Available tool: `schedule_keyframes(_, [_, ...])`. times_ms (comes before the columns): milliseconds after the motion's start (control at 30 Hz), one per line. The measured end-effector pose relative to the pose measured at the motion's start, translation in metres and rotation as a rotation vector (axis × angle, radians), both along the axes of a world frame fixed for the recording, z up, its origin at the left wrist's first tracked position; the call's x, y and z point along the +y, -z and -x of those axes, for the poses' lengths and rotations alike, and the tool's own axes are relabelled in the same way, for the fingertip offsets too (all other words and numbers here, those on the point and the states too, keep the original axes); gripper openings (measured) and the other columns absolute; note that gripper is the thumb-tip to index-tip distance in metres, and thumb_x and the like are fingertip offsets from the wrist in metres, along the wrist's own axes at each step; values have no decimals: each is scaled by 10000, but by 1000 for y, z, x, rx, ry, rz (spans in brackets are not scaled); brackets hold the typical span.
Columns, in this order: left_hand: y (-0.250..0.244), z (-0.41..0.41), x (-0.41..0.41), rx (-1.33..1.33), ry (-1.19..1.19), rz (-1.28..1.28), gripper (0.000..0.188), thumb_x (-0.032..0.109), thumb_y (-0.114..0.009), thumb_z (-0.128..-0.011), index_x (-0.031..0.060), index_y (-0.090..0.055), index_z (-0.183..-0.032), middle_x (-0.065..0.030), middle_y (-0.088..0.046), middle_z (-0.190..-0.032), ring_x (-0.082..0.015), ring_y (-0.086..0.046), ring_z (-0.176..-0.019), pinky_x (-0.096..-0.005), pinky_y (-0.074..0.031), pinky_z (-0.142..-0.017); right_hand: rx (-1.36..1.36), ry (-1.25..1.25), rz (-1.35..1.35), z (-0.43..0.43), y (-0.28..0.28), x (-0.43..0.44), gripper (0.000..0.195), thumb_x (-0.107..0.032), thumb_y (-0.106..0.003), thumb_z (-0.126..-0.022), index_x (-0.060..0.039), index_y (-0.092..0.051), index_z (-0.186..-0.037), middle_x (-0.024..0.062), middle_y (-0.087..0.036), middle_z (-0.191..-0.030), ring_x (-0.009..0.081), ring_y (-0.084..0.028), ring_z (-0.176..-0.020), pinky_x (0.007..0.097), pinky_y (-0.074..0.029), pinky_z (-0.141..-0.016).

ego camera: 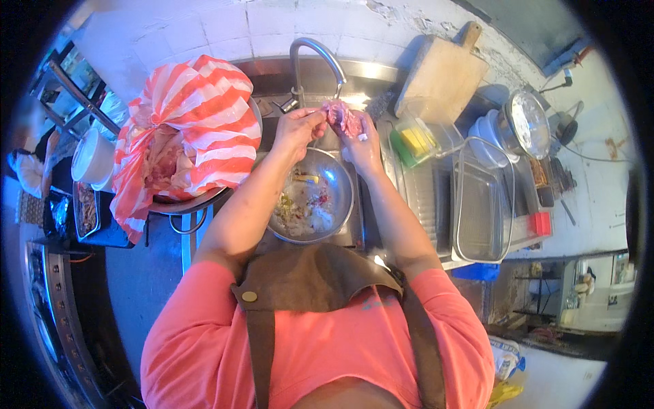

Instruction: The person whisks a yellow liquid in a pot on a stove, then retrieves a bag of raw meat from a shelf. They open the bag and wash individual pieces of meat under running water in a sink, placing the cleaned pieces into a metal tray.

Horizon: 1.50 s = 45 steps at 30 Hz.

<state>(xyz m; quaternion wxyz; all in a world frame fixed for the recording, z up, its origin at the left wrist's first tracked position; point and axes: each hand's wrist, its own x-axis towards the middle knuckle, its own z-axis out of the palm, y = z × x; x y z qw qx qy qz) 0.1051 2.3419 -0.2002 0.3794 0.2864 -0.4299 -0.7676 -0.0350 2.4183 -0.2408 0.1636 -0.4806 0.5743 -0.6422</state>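
A piece of raw meat (pixel 343 118) is held up over the sink, just below the spout of the curved metal faucet (pixel 319 45). My right hand (pixel 364 140) grips it from the right. The fingertips of my left hand (pixel 301 130) pinch its left edge. Beneath both hands, a round metal bowl (pixel 340 191) sits in the sink with scraps and some liquid at its bottom. To the left, a red-and-white striped plastic bag (pixel 214 122) gapes around more raw meat (pixel 166 158), resting in a large metal pot (pixel 202 202) with loop handles.
A wooden cutting board (pixel 439 76) leans on the tiled wall. Right of the sink are a green-and-yellow sponge (pixel 416 140) in a clear container, a wire basket (pixel 483 204) and stacked bowls (pixel 490 135). White tubs (pixel 92 156) stand far left, where another person (pixel 30 171) is partly visible.
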Motion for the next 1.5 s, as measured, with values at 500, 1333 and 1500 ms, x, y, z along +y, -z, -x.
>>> schedule_keyframes(500, [18, 41, 26, -305, -511, 720, 311, 163, -671, -810, -40, -650, -1045, -150, -694, -831, -177, -636, -696, -301, -503, -697, 105, 64, 111, 8, -16, 16, 315, 36, -616, -742, -36, -502, -1027, 133, -587, -973, 269, -586, -905, 346, -463, -806])
schedule_keyframes(1333, [11, 65, 10, 237, -335, -383, 62, 64, -588, -862, 18, -625, -847, -45, -612, -753, -140, -576, -625, -249, -454, -514, 350, 223, 329, -6, -22, -1, 277, 54, -553, -726, -33, -508, -985, 196, -564, -1035, 390, -549, -958, 431, -452, -839])
schedule_keyframes(1500, [36, 43, 33, -142, -215, 42, 185, 39, -574, -870, -26, -619, -1036, -120, -651, -966, -149, -606, -780, -280, -496, -692, 247, 119, 313, -11, -40, -3, 271, 26, -561, -752, -27, -499, -1010, 187, -553, -985, 369, -553, -895, 408, -457, -800])
